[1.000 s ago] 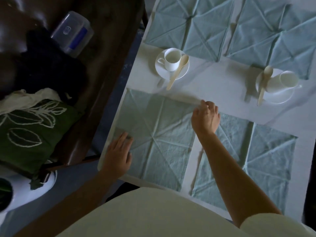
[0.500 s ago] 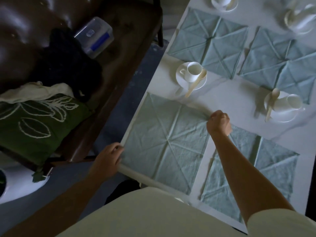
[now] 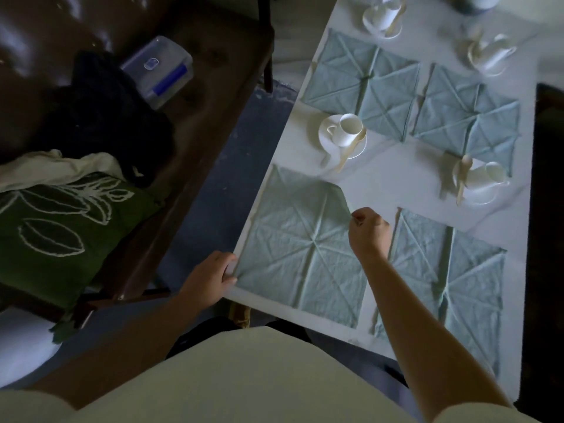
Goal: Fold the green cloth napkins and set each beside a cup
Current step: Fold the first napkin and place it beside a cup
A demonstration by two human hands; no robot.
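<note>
Pale green, crease-marked square cloth napkin [image 3: 300, 254] lying flat at the white worktop's [image 3: 406, 181] near left corner: light and limp, best taken by corners, as here, right hand [image 3: 367, 232] fingers pinching the lifted far corner, left hand [image 3: 210, 277] fingers gripping the near-left edge.

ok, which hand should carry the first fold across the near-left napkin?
Right hand. It pinches the napkin's far right corner, which looks lifted off the table. The left hand grips the near left corner at the table edge, probably better as the anchor.
</note>
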